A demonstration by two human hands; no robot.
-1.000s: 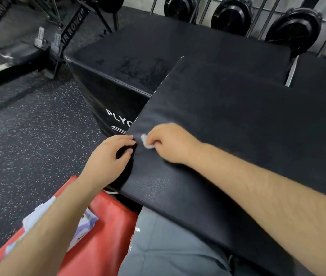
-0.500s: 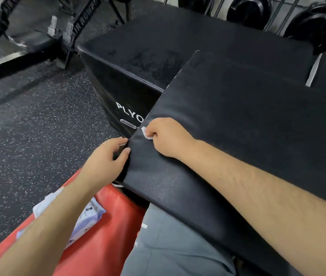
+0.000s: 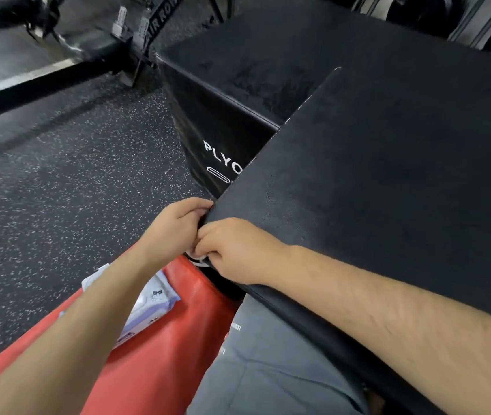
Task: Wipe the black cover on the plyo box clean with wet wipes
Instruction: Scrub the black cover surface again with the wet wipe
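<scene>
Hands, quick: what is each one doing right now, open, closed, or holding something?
Left hand: grips the black cover at its near corner.
Right hand: fingers curled at that same corner; what they hold, if anything, cannot be told.

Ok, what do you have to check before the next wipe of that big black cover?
1. Left hand grips the black cover at its near corner: ok.
2. Wipe is in the right hand: cannot tell; the curled fingers hide it.
3. Pack of wet wipes lies close by on the red pad: ok.
4. Nothing lies on the cover's top in the way: ok.
5. Which spots are dirty: cannot tell; the surface is dark all over.
</scene>
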